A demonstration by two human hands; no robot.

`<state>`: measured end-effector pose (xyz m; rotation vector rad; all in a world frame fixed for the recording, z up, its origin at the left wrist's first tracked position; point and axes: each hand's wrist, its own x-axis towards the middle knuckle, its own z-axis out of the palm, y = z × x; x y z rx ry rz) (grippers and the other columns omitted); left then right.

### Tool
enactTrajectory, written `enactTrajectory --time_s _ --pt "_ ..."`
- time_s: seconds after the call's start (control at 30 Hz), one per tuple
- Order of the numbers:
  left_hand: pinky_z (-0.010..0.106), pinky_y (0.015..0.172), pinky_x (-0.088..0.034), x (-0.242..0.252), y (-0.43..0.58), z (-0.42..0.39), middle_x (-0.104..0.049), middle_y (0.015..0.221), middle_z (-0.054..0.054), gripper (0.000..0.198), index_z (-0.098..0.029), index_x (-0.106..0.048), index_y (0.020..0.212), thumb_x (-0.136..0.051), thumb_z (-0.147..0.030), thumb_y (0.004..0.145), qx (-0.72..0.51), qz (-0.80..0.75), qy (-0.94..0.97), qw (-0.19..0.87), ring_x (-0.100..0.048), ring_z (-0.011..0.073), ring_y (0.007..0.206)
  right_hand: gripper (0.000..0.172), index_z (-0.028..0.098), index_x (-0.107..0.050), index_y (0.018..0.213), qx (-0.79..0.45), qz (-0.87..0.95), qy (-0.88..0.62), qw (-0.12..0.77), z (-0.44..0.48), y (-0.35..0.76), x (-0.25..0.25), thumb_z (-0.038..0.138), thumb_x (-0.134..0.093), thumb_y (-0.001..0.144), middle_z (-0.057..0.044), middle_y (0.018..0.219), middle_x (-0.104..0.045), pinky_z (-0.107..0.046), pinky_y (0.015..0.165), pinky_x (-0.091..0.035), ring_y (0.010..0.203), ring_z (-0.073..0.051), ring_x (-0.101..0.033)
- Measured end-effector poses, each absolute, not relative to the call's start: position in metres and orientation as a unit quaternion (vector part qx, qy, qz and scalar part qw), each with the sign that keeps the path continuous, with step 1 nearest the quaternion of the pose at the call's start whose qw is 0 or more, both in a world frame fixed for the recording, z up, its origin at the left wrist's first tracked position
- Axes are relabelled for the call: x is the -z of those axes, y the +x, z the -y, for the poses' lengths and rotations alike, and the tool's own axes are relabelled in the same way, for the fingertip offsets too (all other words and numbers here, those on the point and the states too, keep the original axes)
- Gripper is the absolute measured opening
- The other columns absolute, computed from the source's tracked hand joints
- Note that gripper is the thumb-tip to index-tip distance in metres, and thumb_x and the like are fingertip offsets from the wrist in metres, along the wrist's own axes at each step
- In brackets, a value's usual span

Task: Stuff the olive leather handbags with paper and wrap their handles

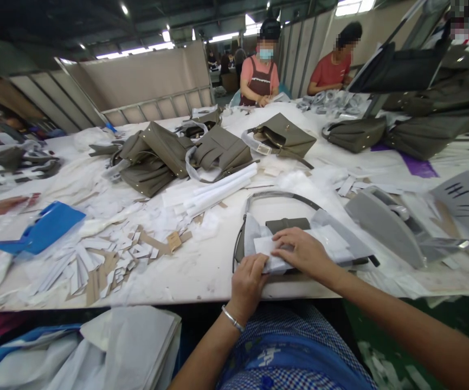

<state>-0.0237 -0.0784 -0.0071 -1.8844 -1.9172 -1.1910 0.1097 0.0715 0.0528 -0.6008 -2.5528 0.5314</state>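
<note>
While handbag [288,223] lay on desk [201,281] at 4 o'clock, fingers of left hand [247,283] curled at white sheet [263,246], grip unclear; right hand's [304,253], slightly parted, touched it. Strap [258,196] sleeved; sheet seemingly unsecured.

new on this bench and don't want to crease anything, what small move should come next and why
Probably press the white sheet flat with the right hand, using the left hand to steady its near edge: both hands are on it, and it lies across the bag.
</note>
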Motion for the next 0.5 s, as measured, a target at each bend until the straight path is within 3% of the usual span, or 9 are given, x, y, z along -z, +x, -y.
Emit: enactTrajectory --time_s 0.2,0.37,0.5 --pt "0.032 0.094 -0.053 0.003 -0.024 0.081 -0.061 0.135 0.007 0.043 -0.025 -0.053 0.135 -0.053 -0.010 0.094 0.356 0.630 -0.678 0.129 -0.062 0.0183 0.109 0.012 0.023 -0.068 0.076 -0.203 0.938 -0.238 0.152 -0.086 0.097 -0.060 0.030 -0.072 0.085 0.000 0.099 -0.069 -0.031 0.080 -0.049 0.092 -0.019 -0.063" --pt "0.032 0.098 -0.053 -0.002 -0.023 0.080 -0.065 0.130 0.004 0.045 -0.018 -0.051 0.138 -0.055 -0.010 0.094 0.331 0.641 -0.683 0.113 -0.059 0.0196 0.111 0.016 0.023 -0.067 0.079 -0.200 0.935 -0.269 0.111 -0.091 0.088 -0.064 0.036 -0.072 0.084 0.000 0.092 -0.067 -0.027 0.068 -0.045 0.084 -0.017 -0.063" --pt "0.034 0.095 -0.055 -0.005 -0.020 0.080 -0.065 0.130 0.005 0.049 -0.017 -0.049 0.140 -0.053 -0.006 0.093 0.316 0.658 -0.673 0.118 -0.059 0.0212 0.109 0.008 0.022 -0.066 0.091 -0.183 0.932 -0.272 0.157 -0.085 0.093 -0.063 0.030 -0.067 0.088 -0.002 0.098 -0.068 -0.029 0.074 -0.049 0.088 -0.019 -0.064"
